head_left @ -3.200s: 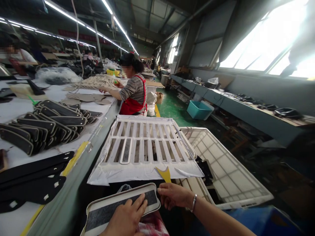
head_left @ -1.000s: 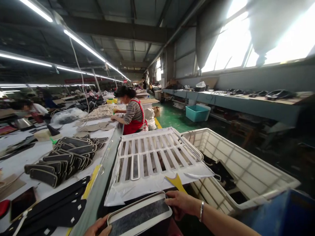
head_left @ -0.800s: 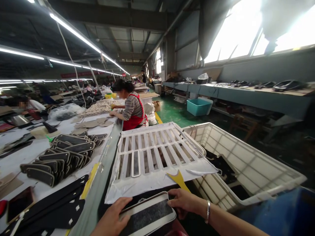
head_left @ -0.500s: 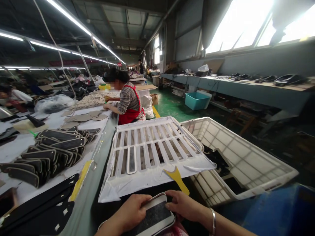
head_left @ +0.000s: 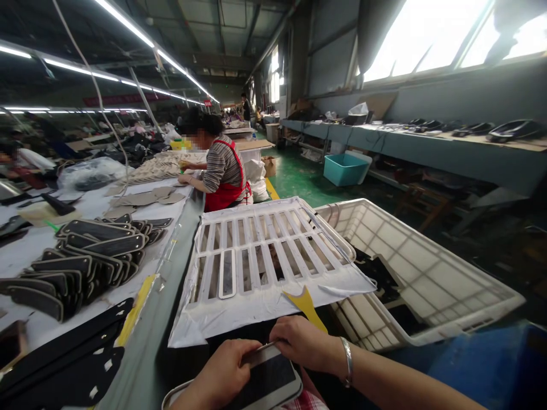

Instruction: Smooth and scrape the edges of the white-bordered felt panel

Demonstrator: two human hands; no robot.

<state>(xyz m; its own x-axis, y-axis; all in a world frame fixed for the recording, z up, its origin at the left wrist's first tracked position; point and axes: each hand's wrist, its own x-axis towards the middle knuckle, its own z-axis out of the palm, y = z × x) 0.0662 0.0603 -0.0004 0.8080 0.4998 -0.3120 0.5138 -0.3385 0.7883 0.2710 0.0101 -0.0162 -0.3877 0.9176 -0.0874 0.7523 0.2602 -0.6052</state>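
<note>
Working the panel [head_left: 270, 380] just on the near side of the slotted rack [head_left: 256, 307].
Left fingers [head_left: 246, 345] are gripping its edge, right fingers [head_left: 280, 331] are pinching its rim; the next move is probably requiring steady support.

Panel [head_left: 270, 377] in left hand [head_left: 224, 367] and right hand [head_left: 305, 346], rack [head_left: 258, 245] ahead, basket [head_left: 431, 250] right of rack, stack [head_left: 96, 250] on table [head_left: 150, 250] at left

It's a factory workshop, with tube lights [head_left: 123, 23] running in long rows overhead, a co-worker [head_left: 216, 171] in a red apron [head_left: 225, 195] at the long table's [head_left: 177, 230] right edge, matching dark pieces [head_left: 100, 246] heaped near that edge, and a bench [head_left: 405, 143] lining the wall [head_left: 431, 94] beneath windows [head_left: 419, 42].
</note>
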